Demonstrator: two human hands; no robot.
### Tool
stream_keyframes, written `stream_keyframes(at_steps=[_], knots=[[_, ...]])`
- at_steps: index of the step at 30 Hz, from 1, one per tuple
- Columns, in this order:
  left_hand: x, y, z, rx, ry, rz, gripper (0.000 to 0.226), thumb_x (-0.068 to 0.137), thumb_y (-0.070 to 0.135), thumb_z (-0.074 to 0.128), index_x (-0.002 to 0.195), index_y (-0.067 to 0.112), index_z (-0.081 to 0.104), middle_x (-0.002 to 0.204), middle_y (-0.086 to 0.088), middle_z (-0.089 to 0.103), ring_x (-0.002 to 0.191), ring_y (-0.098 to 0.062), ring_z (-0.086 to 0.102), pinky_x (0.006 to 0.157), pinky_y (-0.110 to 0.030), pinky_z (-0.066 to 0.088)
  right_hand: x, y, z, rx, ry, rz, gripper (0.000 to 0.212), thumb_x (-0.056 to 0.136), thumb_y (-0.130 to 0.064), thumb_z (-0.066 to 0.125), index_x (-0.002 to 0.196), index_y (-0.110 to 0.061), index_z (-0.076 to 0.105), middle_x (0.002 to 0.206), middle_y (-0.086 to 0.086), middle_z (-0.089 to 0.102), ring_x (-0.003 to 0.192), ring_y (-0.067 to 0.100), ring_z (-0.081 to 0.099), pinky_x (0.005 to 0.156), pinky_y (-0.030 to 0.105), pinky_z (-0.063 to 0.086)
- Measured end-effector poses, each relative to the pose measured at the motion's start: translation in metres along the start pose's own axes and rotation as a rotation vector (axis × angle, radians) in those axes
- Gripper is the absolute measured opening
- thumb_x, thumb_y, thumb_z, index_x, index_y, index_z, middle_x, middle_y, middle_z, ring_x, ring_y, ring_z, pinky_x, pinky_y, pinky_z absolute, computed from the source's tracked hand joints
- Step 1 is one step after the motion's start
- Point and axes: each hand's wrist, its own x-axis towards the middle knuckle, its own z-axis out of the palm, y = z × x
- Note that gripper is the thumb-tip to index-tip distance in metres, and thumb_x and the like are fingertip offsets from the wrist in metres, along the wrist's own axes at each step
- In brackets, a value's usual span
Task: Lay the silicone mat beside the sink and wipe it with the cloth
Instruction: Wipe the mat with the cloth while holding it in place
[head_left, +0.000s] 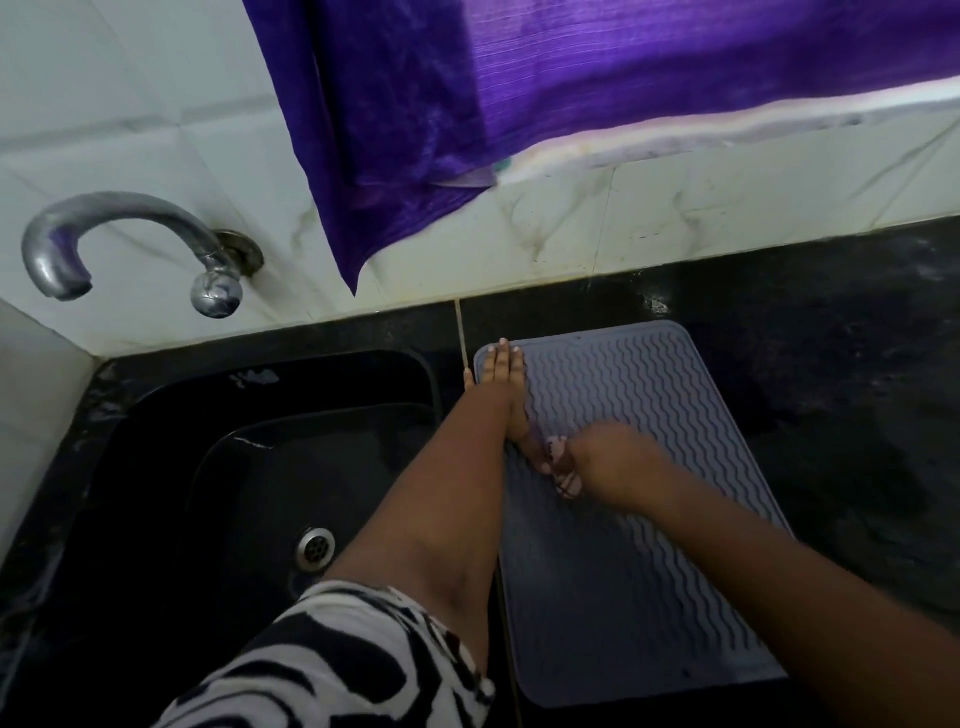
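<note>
A grey silicone mat (649, 415) with wavy ridges lies flat on the black counter (831, 389), just right of the black sink (156, 395). My left hand (501, 384) rests flat on the mat's far left corner, fingers stretched out and holding nothing. My right hand (613, 457) sits on the mat's left middle, closed around a small pink-and-white cloth (563, 480). Only a bit of the cloth shows under the fingers, pressed against the mat. My left thumb almost touches it.
A curved metal tap (130, 218) juts from the tiled wall above the sink, whose drain (315, 548) shows near my left forearm. A purple curtain (519, 104) hangs over the wall behind the mat. Wet black counter stretches to the mat's right.
</note>
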Motion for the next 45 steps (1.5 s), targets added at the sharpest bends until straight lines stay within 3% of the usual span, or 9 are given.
stream_keyframes(at_steps=[3,7,13,21,27,33,37,41,45], knots=[[0.0,-0.005,-0.018,-0.076,-0.108,0.029,0.134,0.069,0.071,0.066,0.149,0.009,-0.023,0.155,-0.011,-0.032,0.145,-0.03,-0.025,0.12,-0.05,-0.004,0.015,0.015,-0.041,0.212,-0.025,0.051,0.021,0.088,-0.024,0.063,0.109,-0.022,0.061,0.111,0.001,0.06,0.095,0.014,0.056,0.078,0.027,0.046],[0.006,-0.013,-0.03,-0.406,-0.092,0.062,0.078,0.096,0.037,0.045,0.154,0.018,-0.003,0.16,-0.004,-0.021,0.148,-0.024,-0.017,0.119,-0.044,0.001,0.051,0.015,-0.048,0.185,0.137,0.078,0.041,0.09,-0.014,0.06,0.13,-0.02,0.056,0.132,0.008,0.056,0.121,0.026,0.053,0.105,0.042,0.044],[0.014,0.0,-0.006,-0.208,-0.002,0.003,0.072,0.101,0.049,0.026,0.152,0.018,-0.015,0.158,-0.001,-0.028,0.147,-0.023,-0.022,0.119,-0.051,-0.008,0.008,-0.009,0.029,0.114,0.215,0.097,0.056,0.096,-0.033,0.046,0.147,-0.019,0.028,0.14,0.011,0.042,0.119,0.037,0.041,0.103,0.05,0.039],[0.008,0.002,0.009,-0.294,0.157,0.022,0.068,0.102,0.048,0.022,0.153,0.019,-0.012,0.159,-0.001,-0.025,0.147,-0.022,-0.021,0.117,-0.05,-0.012,-0.057,0.004,0.005,0.318,-0.158,-0.09,0.018,0.09,-0.027,0.06,0.105,-0.019,0.067,0.106,0.002,0.066,0.094,0.016,0.063,0.086,0.033,0.053],[-0.046,0.016,0.06,-0.683,0.712,0.169,0.035,0.093,0.011,0.051,0.127,0.006,0.058,0.131,-0.016,0.057,0.125,-0.03,0.05,0.103,-0.033,0.04,0.004,-0.004,0.008,0.066,0.166,0.061,0.041,0.094,-0.031,0.049,0.134,-0.026,0.047,0.136,0.009,0.047,0.124,0.033,0.044,0.106,0.051,0.037],[-0.048,0.022,0.063,-0.215,0.437,0.159,0.051,0.104,0.034,0.032,0.15,0.013,0.03,0.162,-0.003,0.012,0.144,-0.027,0.019,0.116,-0.04,0.025,-0.057,-0.011,0.061,0.02,0.275,-0.037,0.032,0.094,-0.018,0.045,0.125,-0.014,0.055,0.126,0.013,0.054,0.114,0.035,0.05,0.09,0.048,0.043],[-0.049,0.028,0.065,-0.11,0.375,0.103,0.063,0.102,0.046,0.032,0.154,0.013,0.018,0.162,-0.003,0.006,0.144,-0.028,0.014,0.115,-0.042,0.027,-0.123,-0.015,0.078,-0.137,0.018,-0.258,0.037,0.098,-0.028,0.042,0.128,-0.011,0.056,0.128,0.008,0.056,0.111,0.027,0.054,0.098,0.035,0.04],[-0.054,0.029,0.073,-0.126,0.356,0.085,0.064,0.102,0.047,0.025,0.155,0.016,0.005,0.163,-0.003,-0.004,0.147,-0.028,0.003,0.119,-0.043,0.018,-0.133,-0.025,0.047,0.074,-0.214,-0.146,0.027,0.09,-0.027,0.061,0.111,-0.012,0.068,0.115,0.005,0.067,0.103,0.02,0.062,0.09,0.03,0.051],[-0.073,0.026,0.1,-0.197,0.541,0.126,0.057,0.102,0.043,0.032,0.154,0.024,0.018,0.162,-0.003,0.012,0.148,-0.026,0.008,0.118,-0.041,0.022,-0.095,-0.021,0.014,0.259,0.08,-0.033,0.032,0.093,-0.029,0.054,0.119,-0.014,0.065,0.124,0.009,0.063,0.113,0.026,0.057,0.1,0.038,0.046]])
